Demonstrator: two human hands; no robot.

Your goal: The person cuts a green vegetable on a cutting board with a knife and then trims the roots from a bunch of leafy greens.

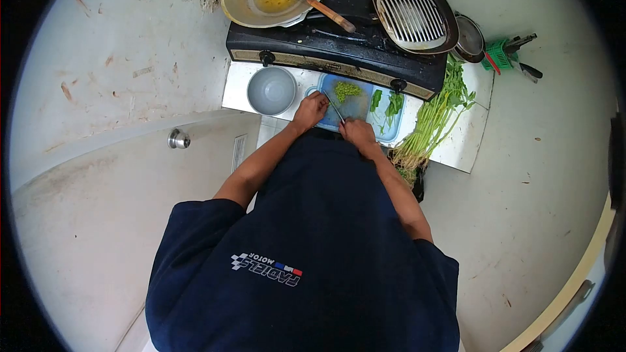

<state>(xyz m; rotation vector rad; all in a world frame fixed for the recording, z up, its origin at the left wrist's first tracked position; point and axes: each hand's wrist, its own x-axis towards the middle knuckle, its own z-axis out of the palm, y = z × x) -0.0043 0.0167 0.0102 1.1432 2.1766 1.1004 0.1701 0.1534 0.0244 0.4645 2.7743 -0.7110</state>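
My right hand (358,133) is closed round the handle of a knife (334,106), whose narrow blade slants up and left over a blue cutting board (353,112). Close to the blade's far end, my left hand (311,111) rests at the board's left edge with its fingers drawn together; what they hold, if anything, is too small to make out. A heap of chopped greens (347,90) lies on the board just beyond the blade. Further right on the board are loose green leaves (394,105). Left of the board stands a grey bowl (271,90).
Behind the board is a black gas stove (339,45) bearing a wok (238,0) with a wooden-handled ladle (332,16) and a grill pan (414,19). Long-stemmed greens (433,120) lie at right. A green basket (497,56) holds knives. A door knob (178,139) is left.
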